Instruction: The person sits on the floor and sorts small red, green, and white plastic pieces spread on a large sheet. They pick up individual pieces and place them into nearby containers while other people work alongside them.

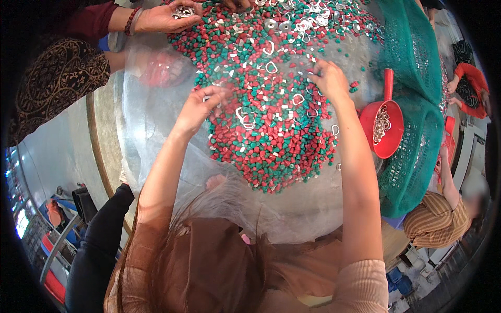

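A wide pile of small red, green and white pebble-like pieces (271, 151) spreads before me, with metal rings (271, 67) and D-shaped loops (298, 99) scattered over it. At the pile's left edge is my left hand (201, 108), its fingers closed and slightly blurred. Something small and pale shows between its thumb and fingers, too unclear to name. My right hand (331, 81) reaches over the right side of the pile, its fingers bent together at the pieces. A small pale bit lies at those fingertips; what they grip is partly hidden.
A red ladle-like scoop (383, 128) holding metal rings rests at the right, against green mesh baskets (412, 146). Clear plastic sheeting (148, 115) lies left. At top left, another person's hand (169, 18) holds metal pieces. Flat metal washers (284, 26) lie at the pile's far side.
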The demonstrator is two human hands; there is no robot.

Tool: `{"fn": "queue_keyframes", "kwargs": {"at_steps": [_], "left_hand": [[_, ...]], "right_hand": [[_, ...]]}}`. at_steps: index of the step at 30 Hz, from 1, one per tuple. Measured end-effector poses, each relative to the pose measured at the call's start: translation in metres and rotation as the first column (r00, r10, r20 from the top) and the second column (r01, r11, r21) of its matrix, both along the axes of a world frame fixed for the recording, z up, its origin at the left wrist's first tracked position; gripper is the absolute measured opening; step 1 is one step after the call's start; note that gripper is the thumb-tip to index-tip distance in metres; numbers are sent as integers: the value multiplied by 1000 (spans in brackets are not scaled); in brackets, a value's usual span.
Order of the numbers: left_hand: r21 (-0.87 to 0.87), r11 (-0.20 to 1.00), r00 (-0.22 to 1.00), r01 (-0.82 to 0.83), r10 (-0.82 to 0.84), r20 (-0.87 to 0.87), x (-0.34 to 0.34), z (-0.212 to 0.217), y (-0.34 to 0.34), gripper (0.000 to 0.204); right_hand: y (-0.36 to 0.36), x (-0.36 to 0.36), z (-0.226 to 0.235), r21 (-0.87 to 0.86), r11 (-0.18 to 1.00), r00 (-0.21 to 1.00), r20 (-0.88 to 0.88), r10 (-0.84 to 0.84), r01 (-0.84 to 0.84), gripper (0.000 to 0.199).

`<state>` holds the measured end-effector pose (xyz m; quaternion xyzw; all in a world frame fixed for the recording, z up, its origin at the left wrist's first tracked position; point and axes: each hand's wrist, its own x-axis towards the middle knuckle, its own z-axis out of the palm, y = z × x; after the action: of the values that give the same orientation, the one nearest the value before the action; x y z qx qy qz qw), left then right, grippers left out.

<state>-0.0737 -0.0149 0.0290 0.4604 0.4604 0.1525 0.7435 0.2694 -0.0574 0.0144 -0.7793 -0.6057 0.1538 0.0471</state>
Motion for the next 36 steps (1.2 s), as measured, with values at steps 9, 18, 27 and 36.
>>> {"fn": "queue_keyframes", "kwargs": {"at_steps": [9,18,27,36], "left_hand": [[452,841,880,295,-55,-472,34,-18,-42,24],[-213,957,943,199,-127,307,7,-6,4,20],[55,998,924,40,-58,379,64,31,-8,20],[896,150,811,417,-506,-293,118,36,-71,25]], "right_hand": [[-74,-9,13,-312,929,-592,-794,-141,197,18],[-84,-74,2,-458,860,-903,-430,6,224,34],[-71,-151,24,-623,715,-923,-377,81,317,42],[-112,-150,-6,-586,526,-758,-622,196,616,35]]}}
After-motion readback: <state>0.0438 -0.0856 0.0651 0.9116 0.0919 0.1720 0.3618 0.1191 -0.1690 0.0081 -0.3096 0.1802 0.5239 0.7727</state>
